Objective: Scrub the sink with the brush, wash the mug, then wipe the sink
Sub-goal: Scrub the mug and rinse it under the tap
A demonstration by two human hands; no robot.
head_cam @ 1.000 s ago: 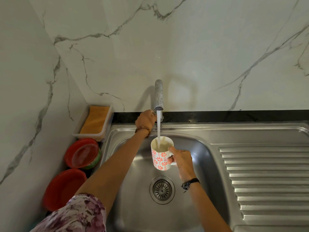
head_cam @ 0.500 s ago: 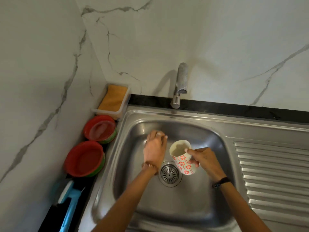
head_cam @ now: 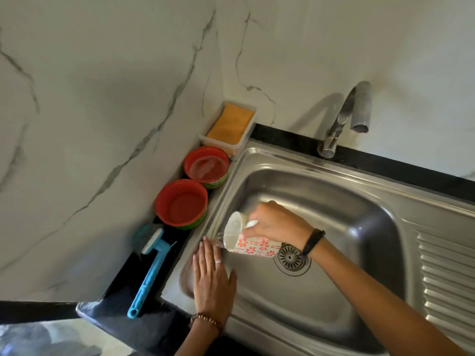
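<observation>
The mug (head_cam: 246, 236), white with red flowers, lay tipped on its side over the left part of the sink (head_cam: 359, 209), its mouth turned toward the left wall of the basin and water spilling from the rim. The right hand (head_cam: 279, 223) gripped it from above, fingers curled round the handle and body. No writing or brand could be read on the mug; only the flower pattern showed.

The left hand (head_cam: 212, 278) lay flat with its fingers straight and close together against the left inner wall of the sink, just below the mug's mouth, holding nothing. A ring showed on one finger and a bead bracelet on the wrist; the right wrist wore a dark band.

The drain (head_cam: 291, 258) sat just right of the mug, partly behind the right wrist. The tap (head_cam: 352, 111) stood at the back edge, with no water running from it.

On the dark table (head_cam: 154, 327) left of the sink lay a blue brush (head_cam: 151, 268) with white bristles, its handle pointing toward the near edge. Beyond it stood two red bowls (head_cam: 182, 202), one behind the other, and in the corner a clear tray holding an orange sponge (head_cam: 230, 124). No labels were legible anywhere.
</observation>
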